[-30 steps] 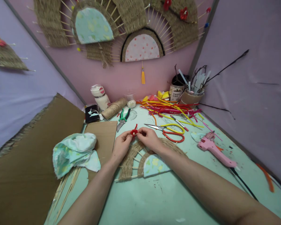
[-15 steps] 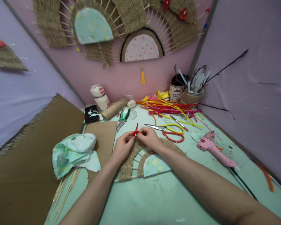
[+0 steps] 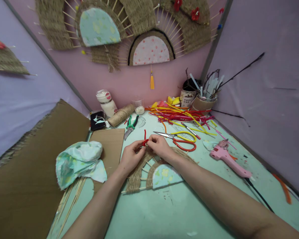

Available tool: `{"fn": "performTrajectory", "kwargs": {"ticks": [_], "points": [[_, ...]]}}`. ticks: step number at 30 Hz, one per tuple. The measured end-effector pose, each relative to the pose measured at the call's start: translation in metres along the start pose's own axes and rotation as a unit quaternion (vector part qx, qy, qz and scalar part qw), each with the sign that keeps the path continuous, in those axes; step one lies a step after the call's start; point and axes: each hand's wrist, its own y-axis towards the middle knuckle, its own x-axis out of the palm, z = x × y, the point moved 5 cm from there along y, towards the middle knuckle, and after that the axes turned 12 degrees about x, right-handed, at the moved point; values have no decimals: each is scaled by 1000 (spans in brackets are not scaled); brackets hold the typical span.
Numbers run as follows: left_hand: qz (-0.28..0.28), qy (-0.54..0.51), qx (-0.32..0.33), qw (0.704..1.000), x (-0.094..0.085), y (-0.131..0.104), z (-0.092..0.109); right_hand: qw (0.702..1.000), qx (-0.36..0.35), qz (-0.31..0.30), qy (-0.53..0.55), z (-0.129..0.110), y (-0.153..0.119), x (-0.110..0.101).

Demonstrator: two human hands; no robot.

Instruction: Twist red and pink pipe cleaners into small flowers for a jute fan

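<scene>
Both the left hand [image 3: 132, 155] and the right hand [image 3: 159, 145] are closed in a pinch on a small red flower [image 3: 145, 142] at the far edge of the woven fan [image 3: 161, 177]; scissors [image 3: 173, 135] lie just past the fan's right half; green-handled pruners [image 3: 131, 126] rest farther beyond it; crumpled cloth [image 3: 79, 161] lies to its left, a pink glue gun [image 3: 229, 162] to its right.

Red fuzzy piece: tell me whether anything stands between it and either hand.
Nothing visible does: the left hand and right hand both have fingertips at the red piece. The scissors lie beside the right hand, outside that grip.
</scene>
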Motion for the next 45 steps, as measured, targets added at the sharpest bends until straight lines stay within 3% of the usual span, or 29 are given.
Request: {"fn": "performTrajectory", "kwargs": {"ticks": [3,7,11,16,30,39,45], "points": [[51,-111,-68,990,-4,2,-7,1000,-28,-7,-1,-2,-1,2],[109,-256,-152,948,-5,2,-18,998,-61,-1,-19,-4,-5,3],[106,-305,-173,931,-1,2,-22,996,-75,33,-20,-4,-6,1],[79,-293,-173,937,2,1,-25,995,-88,50,-10,-3,-5,-1],[108,-183,-156,965,-5,1,-25,997,-78,20,-5,-3,-5,2],[118,-175,-164,964,-4,1,-23,996,-87,2,1,-3,-5,4],[113,-102,-127,980,-7,3,-20,997,-73,3,-3,-1,-5,3]]}}
